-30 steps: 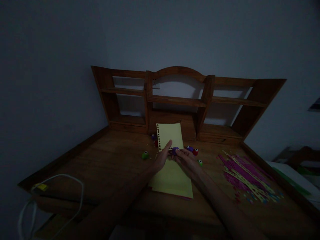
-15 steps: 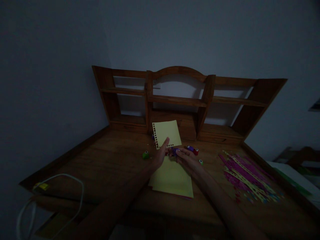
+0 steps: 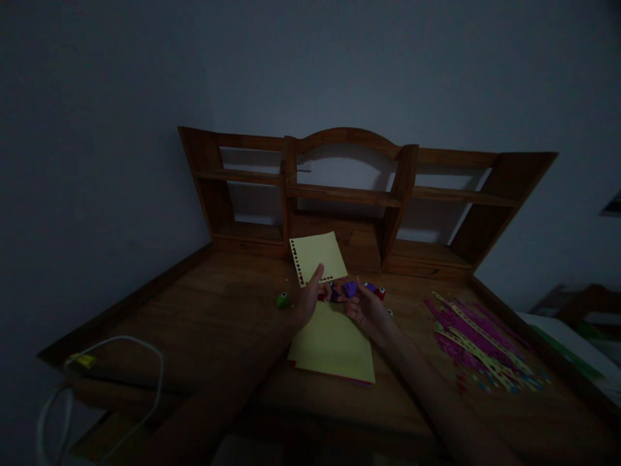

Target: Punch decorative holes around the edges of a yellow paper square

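Observation:
A yellow paper sheet [image 3: 317, 255] with small cut-out shapes along its left and bottom edges stands tilted up behind my left hand [image 3: 310, 298]. My left hand is closed at the sheet's lower edge, its thumb upright in front of the paper. A red and dark purple object [image 3: 334, 292] shows by its fingertips, too dark to make out fully. To its right, my right hand [image 3: 366, 310] has its fingers curled, with a small purple craft punch [image 3: 350, 288] at the thumb and fingertips. Under both hands lies a stack of yellow paper [image 3: 334, 346].
A green punch [image 3: 282, 299] stands left; a red punch [image 3: 380, 293] and a blue-purple punch [image 3: 369, 287] stand right. Pink and yellow perforated strips [image 3: 478, 336] with scattered bits lie at right. A wooden shelf unit [image 3: 344, 194] backs the desk. A white cable [image 3: 160, 369] hangs over the left edge.
The yellow sheet and my left hand have shifted slightly left. My right hand has turned, its thumb now pointing up, and the purple punch is more visible.

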`<state>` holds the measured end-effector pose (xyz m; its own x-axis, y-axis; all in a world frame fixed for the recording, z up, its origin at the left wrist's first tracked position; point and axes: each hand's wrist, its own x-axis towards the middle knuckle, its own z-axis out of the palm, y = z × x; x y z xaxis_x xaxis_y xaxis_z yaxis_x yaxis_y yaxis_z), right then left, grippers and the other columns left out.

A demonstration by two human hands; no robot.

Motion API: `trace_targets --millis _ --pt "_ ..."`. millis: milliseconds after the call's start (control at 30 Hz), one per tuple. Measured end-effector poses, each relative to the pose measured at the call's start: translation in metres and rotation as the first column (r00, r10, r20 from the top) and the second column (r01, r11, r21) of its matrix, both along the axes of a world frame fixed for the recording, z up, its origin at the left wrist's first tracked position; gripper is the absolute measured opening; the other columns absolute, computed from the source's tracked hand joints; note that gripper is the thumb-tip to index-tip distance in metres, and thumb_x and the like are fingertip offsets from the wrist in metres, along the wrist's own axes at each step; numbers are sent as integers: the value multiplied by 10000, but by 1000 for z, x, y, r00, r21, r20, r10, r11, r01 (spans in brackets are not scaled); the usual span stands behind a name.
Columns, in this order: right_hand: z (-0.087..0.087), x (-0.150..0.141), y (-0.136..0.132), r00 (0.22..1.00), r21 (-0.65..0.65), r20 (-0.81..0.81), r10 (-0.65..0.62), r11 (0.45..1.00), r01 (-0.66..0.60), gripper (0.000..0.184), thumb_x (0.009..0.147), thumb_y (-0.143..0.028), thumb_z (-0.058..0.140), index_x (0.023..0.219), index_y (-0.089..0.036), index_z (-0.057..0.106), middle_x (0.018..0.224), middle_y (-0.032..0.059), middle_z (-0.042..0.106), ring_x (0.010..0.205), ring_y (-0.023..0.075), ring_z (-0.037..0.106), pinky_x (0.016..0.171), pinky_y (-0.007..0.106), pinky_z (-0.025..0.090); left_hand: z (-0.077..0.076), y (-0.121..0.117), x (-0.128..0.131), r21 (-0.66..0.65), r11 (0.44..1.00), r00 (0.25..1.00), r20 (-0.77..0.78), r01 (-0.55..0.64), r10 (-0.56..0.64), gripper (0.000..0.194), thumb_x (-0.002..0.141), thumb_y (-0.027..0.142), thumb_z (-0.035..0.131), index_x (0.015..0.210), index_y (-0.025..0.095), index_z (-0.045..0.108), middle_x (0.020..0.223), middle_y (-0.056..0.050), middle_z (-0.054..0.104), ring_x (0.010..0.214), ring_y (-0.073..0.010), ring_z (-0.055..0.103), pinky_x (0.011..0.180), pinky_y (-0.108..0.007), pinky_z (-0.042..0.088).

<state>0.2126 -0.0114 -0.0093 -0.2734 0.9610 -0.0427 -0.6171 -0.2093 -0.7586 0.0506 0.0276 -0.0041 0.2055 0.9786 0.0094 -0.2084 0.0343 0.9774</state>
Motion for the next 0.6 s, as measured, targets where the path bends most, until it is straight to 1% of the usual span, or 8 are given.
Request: trace_targets --millis 100,167,300,400,467,533,600 --pt "0 2 1 998 -30 -56 26 999 -28 302 934 -380 522 934 -111 660 752 92 726 560 113 649 526 185 514 -3 4 0 -54 998 1000 18 13 -12 649 775 759 401 478 197 532 464 -24 488 447 -146 445 557 -319 372" --pt "1 3 1 997 -50 -73 38 998 -41 299 946 -357 498 926 -104 656 761 95 729 563 116 655 536 191 523 -4 5 0 -60 998 999 34 26 -25 667 770 774 389 485 190 543 448 -20 478 424 -134 425 525 -309 365" --pt "4 3 0 993 -84 -119 11 996 -21 232 929 -317 532 939 -114 644 818 84 734 604 127 675 528 195 531 -6 4 -1 -51 998 998 52 48 -45 700 731 816 394 457 186 526 430 -22 463 408 -121 403 488 -294 363" --pt "4 3 0 992 -102 -129 5 995 -18 205 913 -303 559 950 -118 640 808 77 733 581 126 671 508 191 533 -7 4 -1 -40 997 997 58 61 -59 700 732 813 401 433 190 510 448 -25 463 428 -123 411 515 -302 371" --pt "3 3 1 991 -97 -136 -5 995 -9 202 906 -299 571 959 -117 640 803 77 734 565 125 669 494 188 534 -7 3 0 -44 998 997 55 48 -46 697 751 797 395 429 189 508 459 -26 461 437 -123 412 537 -305 372" --pt "0 3 2 989 -100 -146 -19 995 4 204 909 -301 567 943 -115 642 778 76 732 537 122 661 485 188 537 -6 3 1 -46 998 998 54 41 -39 694 768 782 385 458 182 542 466 -26 464 446 -124 415 551 -301 375" --pt "-1 4 2 989 -117 -146 -38 993 21 205 913 -305 563 909 -117 644 738 72 726 504 116 649 486 188 542 -6 4 1 -40 998 996 66 57 -54 688 778 772 379 546 169 616 474 -21 469 458 -127 419 553 -292 378"
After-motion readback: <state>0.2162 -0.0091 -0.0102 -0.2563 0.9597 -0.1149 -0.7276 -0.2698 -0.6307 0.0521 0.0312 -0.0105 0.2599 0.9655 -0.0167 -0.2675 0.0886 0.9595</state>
